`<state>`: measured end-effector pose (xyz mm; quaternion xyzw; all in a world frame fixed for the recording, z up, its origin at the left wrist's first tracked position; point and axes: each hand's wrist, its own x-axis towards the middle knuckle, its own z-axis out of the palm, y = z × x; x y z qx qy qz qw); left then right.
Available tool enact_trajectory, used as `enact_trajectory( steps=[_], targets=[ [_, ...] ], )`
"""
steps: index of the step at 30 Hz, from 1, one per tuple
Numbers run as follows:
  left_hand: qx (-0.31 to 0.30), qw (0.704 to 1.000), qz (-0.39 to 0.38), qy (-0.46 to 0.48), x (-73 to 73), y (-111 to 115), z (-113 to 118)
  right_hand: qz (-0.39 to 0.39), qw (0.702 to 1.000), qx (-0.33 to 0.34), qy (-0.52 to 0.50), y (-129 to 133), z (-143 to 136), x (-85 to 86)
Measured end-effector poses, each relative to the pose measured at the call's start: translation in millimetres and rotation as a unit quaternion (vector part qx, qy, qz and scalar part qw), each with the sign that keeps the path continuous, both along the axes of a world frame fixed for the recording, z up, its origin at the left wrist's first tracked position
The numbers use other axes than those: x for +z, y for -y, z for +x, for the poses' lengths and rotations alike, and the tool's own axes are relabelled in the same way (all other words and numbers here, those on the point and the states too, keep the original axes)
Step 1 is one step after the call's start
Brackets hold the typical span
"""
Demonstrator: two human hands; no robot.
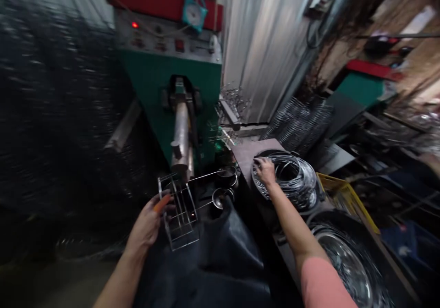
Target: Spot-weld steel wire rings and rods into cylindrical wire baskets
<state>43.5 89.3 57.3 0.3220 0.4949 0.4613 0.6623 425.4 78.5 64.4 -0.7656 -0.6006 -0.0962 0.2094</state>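
My left hand (151,223) is closed on the side of a small wire rack (182,216), a frame of thin metal rods. An orange cover (162,203) sits on a digit of that hand. Two long rods stick out from the rack to the right. Just beyond the rack stands the welding machine's thick metal arm (181,129). My right hand (265,170) reaches to the left side of a round tub of thin wire rings (299,179). Its fingers are curled and pinched among the wires; what they grip is too small to make out.
Behind the rack rises a green machine (144,79) with a control panel and a hanging blue clock (194,12). Two small round cups (220,199) lie near my dark apron (227,244). At right are a second tub (343,257), a yellow crate (347,195) and stacked wire goods (299,120).
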Motion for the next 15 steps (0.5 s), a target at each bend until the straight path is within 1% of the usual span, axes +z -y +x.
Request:
enact_trajectory(
  steps=[1,2,3,4,5,6,8,12,14,15],
  targets=[
    [0.002,1.000,0.007,-0.001,-1.0,2,-1,-0.010,0.995,-0.094,0.019,15,26,3.7],
    [0.007,1.000,0.012,-0.003,-2.0,4,0,-0.025,0.983,-0.180,0.034,30,50,7.3],
    [0.019,1.000,0.014,-0.004,-2.6,6,1,-0.047,0.966,-0.251,0.042,44,72,10.4],
    [0.033,0.999,0.014,-0.005,-2.9,9,3,-0.072,0.949,-0.304,0.039,55,89,13.1],
    [0.048,0.999,0.013,-0.005,-2.6,11,6,-0.097,0.935,-0.339,0.027,63,103,15.3],
    [0.060,0.998,0.011,-0.003,-2.0,13,9,-0.118,0.926,-0.359,0.010,67,112,16.8],
    [0.076,0.997,0.008,-0.001,0.3,16,14,-0.138,0.918,-0.372,-0.023,67,122,17.8],
    [0.088,0.996,0.007,-0.005,3.7,15,19,-0.113,0.916,-0.381,-0.054,44,124,17.6],
    [0.087,0.996,0.008,-0.007,2.5,14,19,-0.093,0.919,-0.374,-0.080,31,124,22.7],
    [0.085,0.996,0.010,-0.009,1.2,13,18,-0.079,0.924,-0.362,-0.093,26,125,27.9]
  ],
)
